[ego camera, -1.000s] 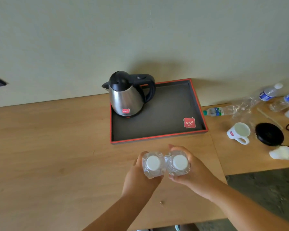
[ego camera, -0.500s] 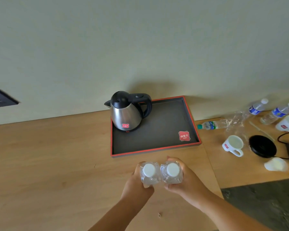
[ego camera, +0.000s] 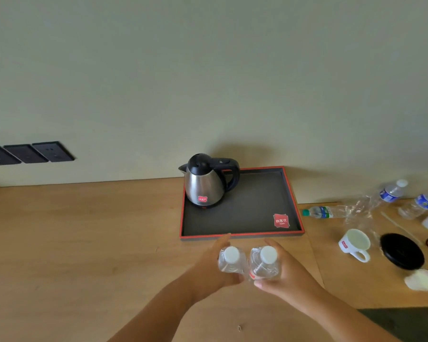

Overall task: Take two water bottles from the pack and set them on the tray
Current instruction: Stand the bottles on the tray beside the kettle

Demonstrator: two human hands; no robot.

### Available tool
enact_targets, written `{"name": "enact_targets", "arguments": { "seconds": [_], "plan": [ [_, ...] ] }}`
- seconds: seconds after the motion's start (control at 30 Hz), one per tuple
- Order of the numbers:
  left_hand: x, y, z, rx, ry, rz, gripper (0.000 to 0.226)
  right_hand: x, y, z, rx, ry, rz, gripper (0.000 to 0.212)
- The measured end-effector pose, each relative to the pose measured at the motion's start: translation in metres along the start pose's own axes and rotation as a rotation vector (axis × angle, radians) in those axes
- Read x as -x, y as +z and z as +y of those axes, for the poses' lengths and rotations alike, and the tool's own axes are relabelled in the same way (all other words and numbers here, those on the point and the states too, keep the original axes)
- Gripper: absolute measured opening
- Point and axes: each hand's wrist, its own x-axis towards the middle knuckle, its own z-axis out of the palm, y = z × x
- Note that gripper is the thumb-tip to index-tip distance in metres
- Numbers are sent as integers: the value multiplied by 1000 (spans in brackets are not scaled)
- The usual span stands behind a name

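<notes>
I hold two clear water bottles with white caps side by side above the wooden table, just in front of the tray's near edge. My left hand (ego camera: 209,270) grips the left bottle (ego camera: 230,261); my right hand (ego camera: 286,274) grips the right bottle (ego camera: 265,264). The bottles touch each other and stand upright. The dark grey tray with a red rim (ego camera: 242,234) lies against the wall. A steel kettle (ego camera: 204,183) with a black lid and handle stands in the tray's far left corner. The torn plastic pack wrap (ego camera: 356,211) lies to the right.
On the lower table at the right lie several more water bottles (ego camera: 391,192), a white mug (ego camera: 353,244), a black round kettle base (ego camera: 402,250) with its cord and a white lump (ego camera: 421,280). Dark wall sockets (ego camera: 30,153) sit at the left.
Both hands have carried the two bottles forward, closer to the tray's near edge. My head has tilted up, so the tray and table sit lower in view.
</notes>
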Motion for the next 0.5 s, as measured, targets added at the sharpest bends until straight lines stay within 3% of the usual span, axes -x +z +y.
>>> {"name": "enact_targets", "arguments": {
  "seconds": [0.13, 0.2, 0.33, 0.43, 0.5],
  "plan": [
    [9, -10, 26, -25, 60, 74, 89, 8, -10, -19, 142, -65, 26, 98],
    [13, -15, 39, -145, 114, 113, 82, 13, -18, -32, 233, -114, 29, 100],
    [20, -22, 65, -591, 191, 204, 65, 18, -29, -65, 460, -206, 46, 94],
    [23, -16, 82, -1008, 84, 220, 49, 13, -36, -85, 663, -157, 44, 80],
    [22, -11, 88, -1084, 19, 191, 43, 9, -36, -91, 745, -86, 29, 78]
  ]
}}
